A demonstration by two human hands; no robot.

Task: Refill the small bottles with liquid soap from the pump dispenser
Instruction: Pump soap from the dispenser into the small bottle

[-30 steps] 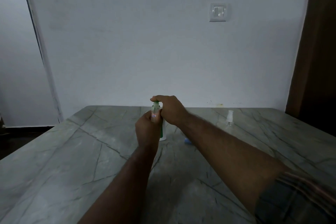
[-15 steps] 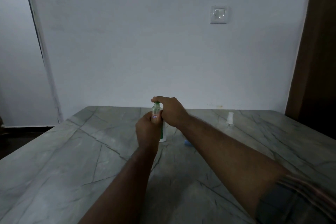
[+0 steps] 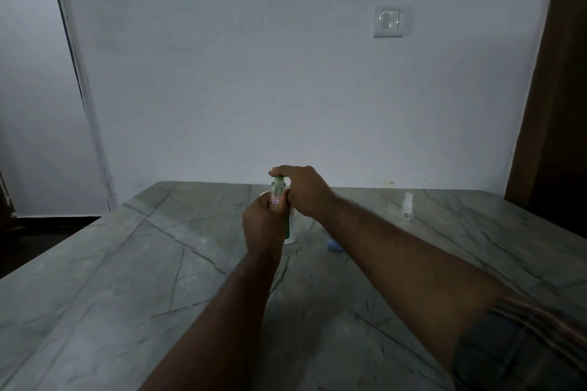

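Count: two bottles, one pump dispenser, one blue piece. The held bottle (image 3: 275, 195) is upright, long axis vertical, mouth up, raised over the middle of the worktop (image 3: 127, 279). The left hand (image 3: 265, 225) has its fingers wrapped round it. The pump dispenser (image 3: 291, 230) stands just behind, with the right hand (image 3: 301, 190) and its fingers curled over its top. The second bottle (image 3: 407, 207), capped and upright, is well apart on the right. The blue piece (image 3: 334, 245) lies near the dispenser.
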